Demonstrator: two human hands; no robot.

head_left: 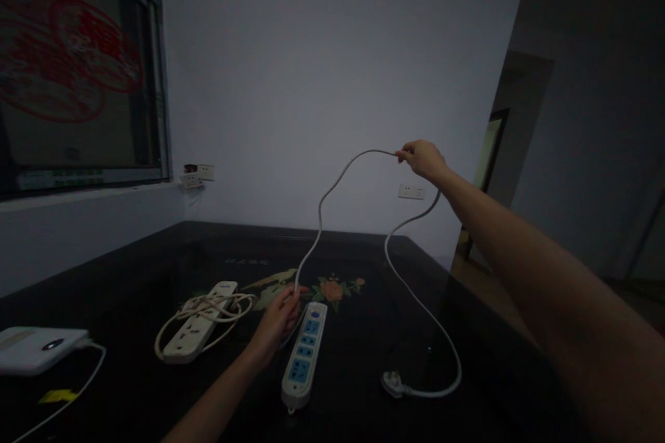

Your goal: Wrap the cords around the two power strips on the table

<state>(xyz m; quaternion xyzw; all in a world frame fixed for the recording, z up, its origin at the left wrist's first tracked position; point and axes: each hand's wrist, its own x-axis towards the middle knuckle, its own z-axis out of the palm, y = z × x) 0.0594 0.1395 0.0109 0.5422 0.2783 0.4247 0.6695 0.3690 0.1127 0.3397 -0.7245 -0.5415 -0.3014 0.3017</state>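
A white power strip with blue socket panels (305, 353) lies lengthwise on the dark table. Its pale power cord (321, 211) rises from beside the strip in a high arc between my hands. My left hand (280, 318) pinches the cord low, just left of the strip. Raised up to the right, my right hand (422, 158) grips the same cord between thumb and fingers. From there the cord hangs in a loose curve to the table, where its plug (393, 383) rests at the front right.
Another white power strip (194, 332), its cord looped over it, lies to the left. A white box-shaped device (41, 349) with a thin cable sits farther left, near a yellow scrap (58, 396). The glossy table (358, 332) carries a flower-and-bird picture. Wall sockets (411, 192) are behind.
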